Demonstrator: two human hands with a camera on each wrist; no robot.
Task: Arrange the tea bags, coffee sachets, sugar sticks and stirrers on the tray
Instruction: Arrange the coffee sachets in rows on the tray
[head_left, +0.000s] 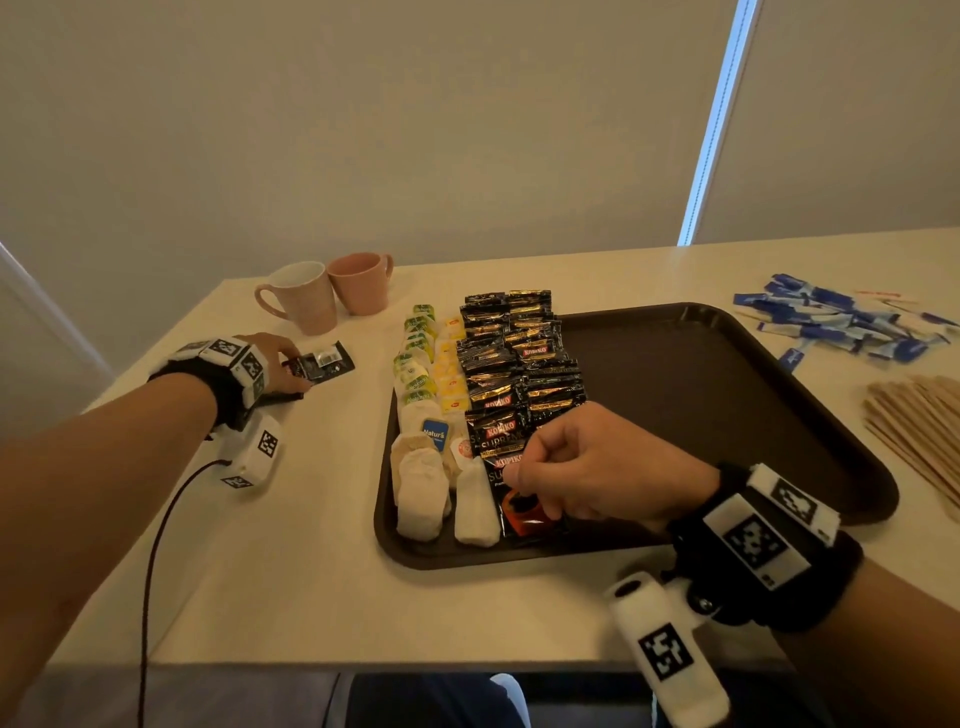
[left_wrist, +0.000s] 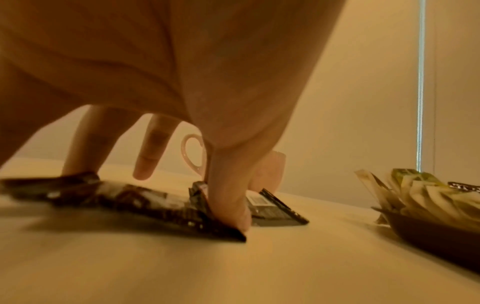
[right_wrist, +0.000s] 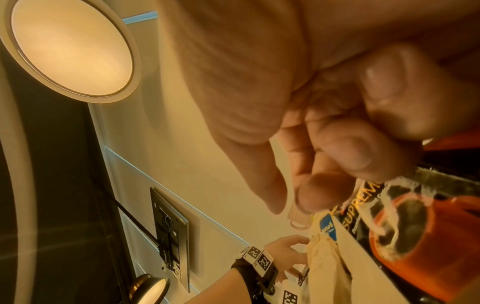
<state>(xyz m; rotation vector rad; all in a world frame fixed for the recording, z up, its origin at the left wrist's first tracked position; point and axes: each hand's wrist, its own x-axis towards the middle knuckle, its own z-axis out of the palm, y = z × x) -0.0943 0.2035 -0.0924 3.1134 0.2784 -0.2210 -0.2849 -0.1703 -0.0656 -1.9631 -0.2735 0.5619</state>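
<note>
A cream table (head_left: 291, 571) stands against a pale blind-covered wall, carrying a brown tray (head_left: 727, 395) with tea bags (head_left: 421, 483) and coffee sachets (head_left: 519, 364) in rows along its left side. The left hand (head_left: 275, 364) has its fingers clamped on loose sachets (head_left: 324, 364) lying left of the tray; the right hand (head_left: 597, 467) rests curled, fingers together, on the nearest tray sachet. Sugar sticks (head_left: 836, 322) and stirrers (head_left: 919, 421) lie on the table right of the tray.

The head camera looks down from high up at the table (head_left: 291, 571) and the tray (head_left: 727, 395) on it. The left wrist camera sits low, just above the table top (left_wrist: 182, 267), very near the left hand (left_wrist: 228, 185), facing the tray's left edge (left_wrist: 428, 232). The right wrist camera looks up past the right hand (right_wrist: 324, 144) over the tray's near edge.
</note>
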